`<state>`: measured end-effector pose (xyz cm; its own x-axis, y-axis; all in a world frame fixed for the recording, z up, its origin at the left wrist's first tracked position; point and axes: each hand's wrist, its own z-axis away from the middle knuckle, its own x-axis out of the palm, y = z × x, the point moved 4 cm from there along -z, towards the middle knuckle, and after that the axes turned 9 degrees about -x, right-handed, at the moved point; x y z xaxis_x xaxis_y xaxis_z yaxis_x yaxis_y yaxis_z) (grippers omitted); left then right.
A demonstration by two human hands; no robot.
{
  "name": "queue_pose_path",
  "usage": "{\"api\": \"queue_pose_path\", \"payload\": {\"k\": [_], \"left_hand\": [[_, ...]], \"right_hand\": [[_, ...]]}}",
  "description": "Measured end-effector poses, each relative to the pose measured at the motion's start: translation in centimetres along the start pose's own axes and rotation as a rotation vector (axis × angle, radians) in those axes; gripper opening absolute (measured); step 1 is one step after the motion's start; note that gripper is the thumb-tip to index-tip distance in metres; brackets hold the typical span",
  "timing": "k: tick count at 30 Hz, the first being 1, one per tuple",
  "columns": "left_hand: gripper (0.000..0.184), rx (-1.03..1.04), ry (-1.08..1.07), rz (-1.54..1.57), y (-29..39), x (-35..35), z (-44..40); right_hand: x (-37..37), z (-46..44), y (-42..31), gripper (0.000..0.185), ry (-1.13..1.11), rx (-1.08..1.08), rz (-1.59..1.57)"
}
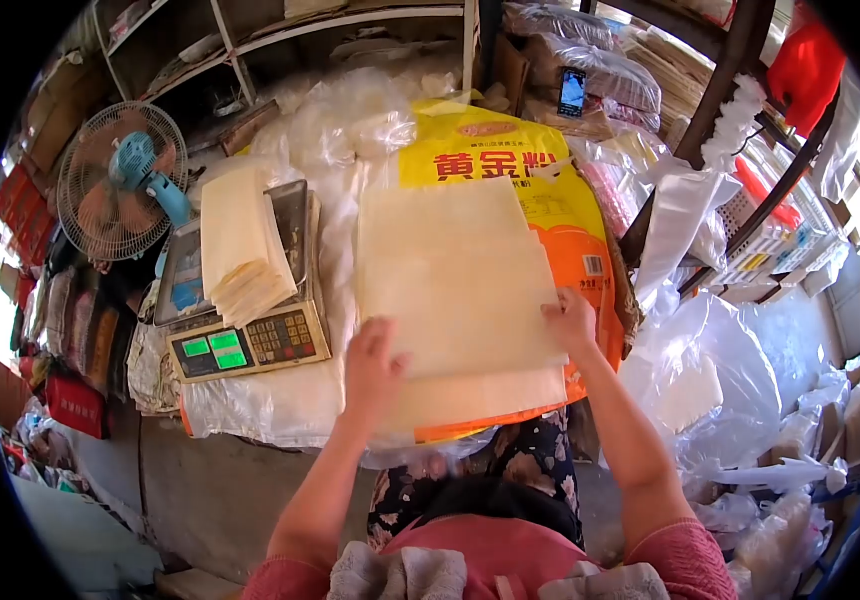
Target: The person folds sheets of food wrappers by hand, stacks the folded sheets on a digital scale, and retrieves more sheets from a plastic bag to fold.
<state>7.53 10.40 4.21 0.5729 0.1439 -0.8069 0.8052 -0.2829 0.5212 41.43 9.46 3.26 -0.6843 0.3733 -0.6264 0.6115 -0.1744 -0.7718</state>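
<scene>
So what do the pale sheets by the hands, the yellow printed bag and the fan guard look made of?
Pale sheets: thin, matte, cream, perhaps paper; the look alone doesn't settle it. Yellow printed bag: likely plastic, given its smooth, bright print. Fan guard: probably metal, judging by its thin wires.

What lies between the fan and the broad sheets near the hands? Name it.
The head view shows the scale bearing a narrow pale stack, then white plastic beside the broad sheets.

Left hand (372,365) at near-left corner of pale sheets (455,280), fingers curled; right hand (573,322) at their right edge, fingers bent; both forearms (328,470) angled inward.
</scene>
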Motion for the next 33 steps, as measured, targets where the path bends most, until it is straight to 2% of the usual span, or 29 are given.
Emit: {"api": "queue_pose_path", "payload": {"k": [2, 5, 7, 10, 13, 16, 20, 23, 26, 29, 32, 33], "left_hand": [[0.058, 0.126, -0.172, -0.151, 1.9, 1.2, 1.3], [0.058, 0.128, -0.215, -0.172, 1.5, 2.4, 2.7], [0.058, 0.154, -0.174, -0.199, 1.3, 2.7, 3.0], [0.059, 0.175, -0.135, -0.246, 1.1, 3.1, 3.3], [0.058, 0.195, -0.114, -0.284, 1.4, 2.8, 3.2], [0.053, 0.254, -0.082, -0.294, 1.3, 2.6, 3.1], [0.043, 0.301, -0.099, -0.35, -0.7, 1.3, 2.3], [0.036, 0.281, -0.067, -0.301, -0.9, -1.2, 1.9], [0.038, 0.185, -0.246, -0.132, 2.4, -3.2, 1.3], [0.046, 0.158, 0.255, 0.099, 4.5, -5.3, 1.0], [0.06, -0.261, 0.353, 0.595, -0.4, -4.4, 0.3], [0.071, -0.323, 0.216, 0.744, -3.4, -2.5, 0.5]], "right_hand": [[0.2, 0.0, 0.0, 0.038, 0.005, -0.02, 0.043], [0.5, -0.2, 1.0, 0.042, 0.043, -0.096, 0.109], [0.1, 0.6, -1.0, 0.048, 0.058, -0.159, 0.206], [0.1, 2.8, -4.6, 0.056, 0.064, -0.381, 0.398], [2.5, 5.3, -6.6, 0.055, -0.007, -0.719, 0.459], [6.5, 6.6, -3.6, 0.05, -0.126, -0.764, 0.558], [6.7, 6.1, -2.7, 0.049, -0.176, -0.776, 0.562], [6.1, 7.1, -6.4, 0.046, -0.356, -0.567, 0.431], [5.9, 9.8, -12.6, 0.047, -0.39, -0.851, 0.272], [5.9, 7.8, -15.4, 0.046, -0.482, -0.797, 0.587], [0.2, 8.4, -17.9, 0.042, -0.048, -1.194, 0.096], [-0.9, 8.7, -18.1, 0.04, -0.019, -1.315, 0.068]]}}
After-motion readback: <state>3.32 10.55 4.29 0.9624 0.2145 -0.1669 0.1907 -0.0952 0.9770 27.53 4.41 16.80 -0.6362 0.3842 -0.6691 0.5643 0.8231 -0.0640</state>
